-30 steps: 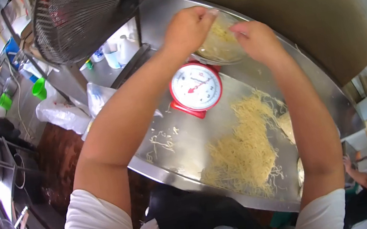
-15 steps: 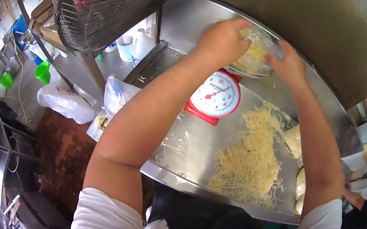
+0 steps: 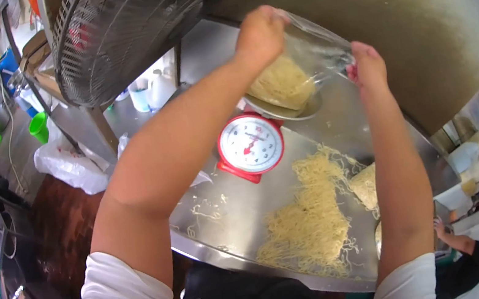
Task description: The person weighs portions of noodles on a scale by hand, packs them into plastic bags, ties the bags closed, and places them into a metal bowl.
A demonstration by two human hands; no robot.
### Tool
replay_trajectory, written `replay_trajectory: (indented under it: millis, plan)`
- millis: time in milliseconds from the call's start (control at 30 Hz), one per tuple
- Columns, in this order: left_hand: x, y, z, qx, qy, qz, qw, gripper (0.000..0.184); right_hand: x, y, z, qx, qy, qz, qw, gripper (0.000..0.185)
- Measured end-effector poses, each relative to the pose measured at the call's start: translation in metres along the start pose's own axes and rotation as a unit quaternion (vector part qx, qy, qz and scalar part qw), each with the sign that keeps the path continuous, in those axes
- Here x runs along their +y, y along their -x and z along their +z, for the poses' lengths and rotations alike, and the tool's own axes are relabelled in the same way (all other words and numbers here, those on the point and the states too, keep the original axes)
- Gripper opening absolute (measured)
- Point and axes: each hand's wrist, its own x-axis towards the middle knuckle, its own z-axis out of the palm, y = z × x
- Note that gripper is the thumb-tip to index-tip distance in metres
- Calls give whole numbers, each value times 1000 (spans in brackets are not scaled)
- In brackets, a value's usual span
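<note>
A clear plastic bag [image 3: 317,45] is stretched between my two hands, its open end pulled wide and noodles [image 3: 284,84] bunched at its bottom. My left hand [image 3: 261,35] is closed on the bag's left side. The other side is pinched by my right hand [image 3: 368,66]. Under the noodles lies the metal pan [image 3: 308,108] of a red kitchen scale [image 3: 250,145] with a white round dial; whether the bag rests on the pan I cannot tell. A loose pile of yellow noodles [image 3: 309,222] is spread on the steel table nearer me.
A large fan [image 3: 129,36] hangs close above my left arm. Filled noodle bags [image 3: 365,185] lie beside my right forearm. White jugs [image 3: 161,88] stand behind the table, a white plastic bag [image 3: 72,168] to the left. Another person [image 3: 477,250] is at the lower right.
My hands have lifted and moved apart, drawing the bag's top up and taut. The view has shifted, so the scale and noodle pile appear further left and lower.
</note>
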Motion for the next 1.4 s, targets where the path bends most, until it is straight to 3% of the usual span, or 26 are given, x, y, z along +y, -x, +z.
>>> replay_trajectory:
  millis: [67, 233, 267, 300, 367, 433, 500, 567, 633, 700, 767, 867, 967, 1000, 1100, 1133, 1167, 1200, 1300, 1333, 1400]
  plan:
    - [35, -12, -1, 14, 37, -22, 999, 23, -35, 0, -9, 26, -23, -28, 999, 20]
    - [109, -11, 3, 26, 216, 39, 975, 22, -107, 11, -48, 30, -65, -123, 990, 21]
    - [122, -9, -4, 4, 183, 21, 983, 25, -118, 18, -60, 23, -67, -132, 989, 22]
    - [128, -9, -7, -49, 264, 31, 963, 20, -127, 29, -69, 14, -51, -139, 989, 23]
    - [152, 22, -19, -72, 272, -11, 959, 24, -127, 48, -87, -40, -46, -142, 988, 24]
    - [162, 62, -24, -84, 249, -34, 964, 24, -117, 71, -105, -77, -20, -125, 989, 24]
    - [128, 91, -32, -128, 192, -20, 973, 26, -85, 103, -114, -102, 19, -78, 992, 24]
    - [114, 147, -36, -187, 164, -82, 965, 25, -37, 136, -118, -143, 92, -63, 984, 21]
    - [77, 203, -42, -267, 110, -186, 939, 24, 28, 171, -125, -226, 90, 33, 969, 14]
    - [39, 256, -50, -353, -7, -237, 905, 26, 86, 218, -130, -270, 237, 107, 927, 12]
    - [4, 305, -53, -325, 73, -340, 879, 25, 118, 250, -145, -385, 310, -27, 869, 11]
    - [12, 326, -58, -269, 160, -381, 870, 22, 94, 267, -159, -370, 193, 134, 899, 12]
    - [26, 318, -50, -241, 167, -309, 905, 23, 91, 273, -161, -249, 91, 101, 959, 14]
    - [21, 318, -48, -227, 192, -303, 905, 21, 106, 271, -174, -232, 30, 160, 959, 36]
    - [20, 315, -52, -245, 170, -284, 911, 19, 132, 280, -177, -308, 121, 159, 930, 74]
    - [18, 317, -54, -247, 180, -294, 906, 19, 145, 292, -169, -390, 196, 189, 879, 106]
    - [15, 321, -58, -250, 189, -303, 900, 20, 174, 316, -157, -412, 248, 95, 872, 110]
    - [12, 324, -61, -254, 196, -311, 895, 23, 194, 334, -139, -427, 296, -1, 854, 114]
    - [-8, 349, -71, -164, 181, -259, 934, 58, 188, 357, -54, -325, 264, -65, 906, 89]
    - [-33, 370, -75, -120, 109, -215, 963, 100, 190, 361, -35, -302, 241, -55, 921, 78]
    - [-34, 369, -73, -232, -133, -101, 958, 110, 207, 364, -21, -279, 199, -54, 938, 55]
